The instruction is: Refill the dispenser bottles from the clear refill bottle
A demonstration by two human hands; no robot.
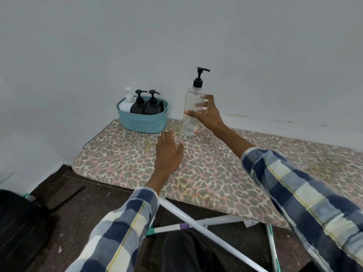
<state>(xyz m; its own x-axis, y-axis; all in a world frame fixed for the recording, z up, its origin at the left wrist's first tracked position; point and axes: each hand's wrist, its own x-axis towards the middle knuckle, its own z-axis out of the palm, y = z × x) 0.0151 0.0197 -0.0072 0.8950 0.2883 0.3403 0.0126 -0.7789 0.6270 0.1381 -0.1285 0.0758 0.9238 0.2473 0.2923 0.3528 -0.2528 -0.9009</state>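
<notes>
The clear refill bottle [190,112] stands on the bench [225,173], its pump on, held by the right hand [206,112]. The left hand [169,152] lies flat, holding nothing. Three dispenser bottles [141,104] wait in the basket [143,124]. No pouring looks started.

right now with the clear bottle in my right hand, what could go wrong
The tall clear refill bottle is held only by the right hand's fingertips, so that grip may slip. Its pump cap is still on. The padded board cover is soft, so bottles set down there could tip.
</notes>
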